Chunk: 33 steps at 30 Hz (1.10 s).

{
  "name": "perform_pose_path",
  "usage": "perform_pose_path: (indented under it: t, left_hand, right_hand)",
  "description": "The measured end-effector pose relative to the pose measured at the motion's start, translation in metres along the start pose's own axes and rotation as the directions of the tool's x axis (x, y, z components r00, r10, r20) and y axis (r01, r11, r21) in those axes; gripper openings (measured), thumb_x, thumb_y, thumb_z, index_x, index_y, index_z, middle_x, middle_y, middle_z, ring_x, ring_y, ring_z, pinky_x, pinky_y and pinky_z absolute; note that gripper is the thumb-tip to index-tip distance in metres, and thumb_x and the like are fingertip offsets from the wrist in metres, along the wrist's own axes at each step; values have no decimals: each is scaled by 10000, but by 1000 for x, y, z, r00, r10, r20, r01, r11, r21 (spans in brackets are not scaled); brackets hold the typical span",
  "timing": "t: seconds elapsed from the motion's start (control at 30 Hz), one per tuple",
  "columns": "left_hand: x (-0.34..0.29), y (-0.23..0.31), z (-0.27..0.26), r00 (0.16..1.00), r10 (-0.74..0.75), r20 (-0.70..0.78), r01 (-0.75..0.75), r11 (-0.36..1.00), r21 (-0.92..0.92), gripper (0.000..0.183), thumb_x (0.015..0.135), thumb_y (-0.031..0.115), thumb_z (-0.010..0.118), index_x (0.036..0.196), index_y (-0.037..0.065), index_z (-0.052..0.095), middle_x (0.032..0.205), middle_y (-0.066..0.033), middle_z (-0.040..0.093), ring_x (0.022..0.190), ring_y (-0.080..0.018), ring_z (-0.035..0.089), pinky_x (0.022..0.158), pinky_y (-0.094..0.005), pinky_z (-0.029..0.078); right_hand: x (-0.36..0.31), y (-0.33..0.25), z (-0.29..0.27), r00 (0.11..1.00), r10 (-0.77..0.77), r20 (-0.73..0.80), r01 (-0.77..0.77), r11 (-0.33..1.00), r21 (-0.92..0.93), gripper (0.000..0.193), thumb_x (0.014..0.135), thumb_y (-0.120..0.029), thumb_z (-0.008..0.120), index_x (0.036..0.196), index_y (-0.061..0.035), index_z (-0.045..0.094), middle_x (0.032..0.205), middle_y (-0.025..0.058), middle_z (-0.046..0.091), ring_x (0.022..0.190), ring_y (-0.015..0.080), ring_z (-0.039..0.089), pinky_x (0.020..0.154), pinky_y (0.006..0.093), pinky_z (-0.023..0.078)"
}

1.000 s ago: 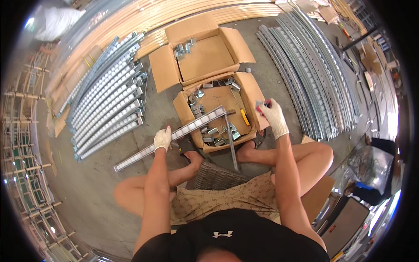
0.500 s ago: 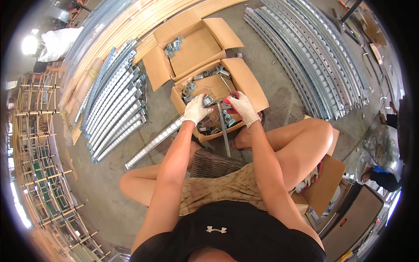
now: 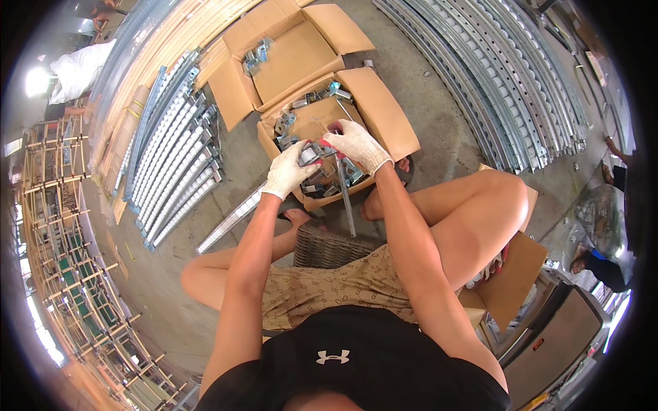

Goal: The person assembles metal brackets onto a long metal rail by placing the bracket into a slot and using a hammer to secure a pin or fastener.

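Observation:
Both my hands wear white knit gloves with red palms, over an open cardboard box (image 3: 397, 127) of small metal brackets. My left hand (image 3: 286, 170) is closed around the far end of a roller track (image 3: 229, 222), a metal rail with white rollers that slants down to the floor at the left. At that end, close to the left hand, my right hand (image 3: 358, 145) pinches a small grey metal bracket (image 3: 327, 149), partly hidden by the fingers. A narrow metal bar (image 3: 345, 198) sticks out from the box toward me, below the right hand.
A second open box (image 3: 295, 65) holds a few brackets behind. More roller tracks (image 3: 171, 164) lie in rows at the left, long metal rails (image 3: 480, 82) at the right. A wicker stool (image 3: 329, 250) stands between my legs, a cardboard box (image 3: 510, 281) at the right.
My right hand has come in toward the left hand, and its fingers now meet at the track's end. The whole view has shifted slightly.

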<state>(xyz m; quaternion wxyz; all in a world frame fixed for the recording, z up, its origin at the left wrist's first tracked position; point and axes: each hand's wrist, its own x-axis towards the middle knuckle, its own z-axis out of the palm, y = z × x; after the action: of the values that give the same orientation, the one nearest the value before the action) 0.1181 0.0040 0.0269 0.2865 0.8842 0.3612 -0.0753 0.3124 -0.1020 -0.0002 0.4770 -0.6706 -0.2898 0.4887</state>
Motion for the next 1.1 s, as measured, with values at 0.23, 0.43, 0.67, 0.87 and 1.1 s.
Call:
perform_pose_path:
  t: [0.23, 0.43, 0.67, 0.87, 1.1]
  left_hand:
    - [-26, 4, -9, 991, 72, -109, -74, 997, -8, 720, 827, 472, 814, 1413, 104, 612, 1306, -162, 699, 1194, -351, 670, 1009, -444, 538]
    - [-39, 8, -22, 992, 10, -123, -9, 1000, 7, 743, 759, 487, 859, 1367, 119, 641, 1236, -121, 728, 1129, -334, 700, 941, -455, 556]
    - [-50, 6, -6, 963, 134, -235, -143, 989, -24, 677, 783, 522, 839, 1309, 129, 677, 1137, -137, 753, 1046, -338, 728, 886, -452, 581]
    - [-62, -3, 13, 914, 256, -314, -245, 967, 75, 717, 760, 540, 849, 1252, 51, 668, 1098, -131, 761, 986, -312, 743, 820, -422, 593]
    - [-79, -3, 6, 903, 274, -331, -263, 962, 78, 723, 752, 564, 841, 1244, 60, 677, 1022, -104, 751, 946, -293, 738, 775, -418, 589]
  right_hand:
    - [-19, -30, 13, 989, -148, 2, 146, 972, -185, 638, 872, -460, 667, 1211, 80, 685, 1115, 315, 721, 1062, 408, 710, 940, 430, 543]
    - [-50, -65, 36, 987, -163, -3, 160, 971, -176, 648, 915, -489, 652, 1245, 66, 598, 1114, 335, 709, 1114, 463, 683, 972, 480, 525]
    - [-56, -60, 37, 975, -221, 36, 220, 913, -344, 529, 945, -439, 639, 1178, 33, 597, 1009, 297, 734, 1005, 468, 710, 887, 491, 549]
    - [-77, -67, 38, 981, -146, 124, 173, 954, -246, 343, 976, -301, 638, 1110, 13, 609, 797, 117, 676, 728, 200, 637, 701, 368, 531]
    - [-99, -54, 55, 945, -323, 58, 328, 935, -131, 257, 977, -217, 641, 1111, -1, 607, 772, 46, 629, 678, 97, 534, 621, 294, 469]
